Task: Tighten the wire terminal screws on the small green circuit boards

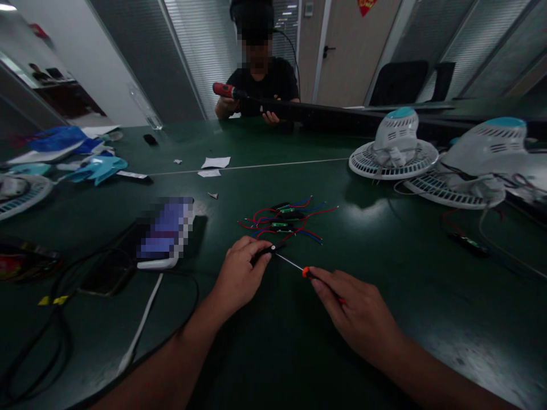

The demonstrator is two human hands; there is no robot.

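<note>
My left hand is closed in a pinch on a small black part at the near edge of a heap of small green circuit boards with red and blue wires. My right hand grips a thin screwdriver with an orange-red handle. Its metal tip points left and touches the black part between my left fingers. Both hands rest low over the dark green table.
A phone on a white stand with cables sits to the left. White fan units lie at the right. Across the table a person in black holds a red power screwdriver. Paper scraps and blue gloves lie farther back.
</note>
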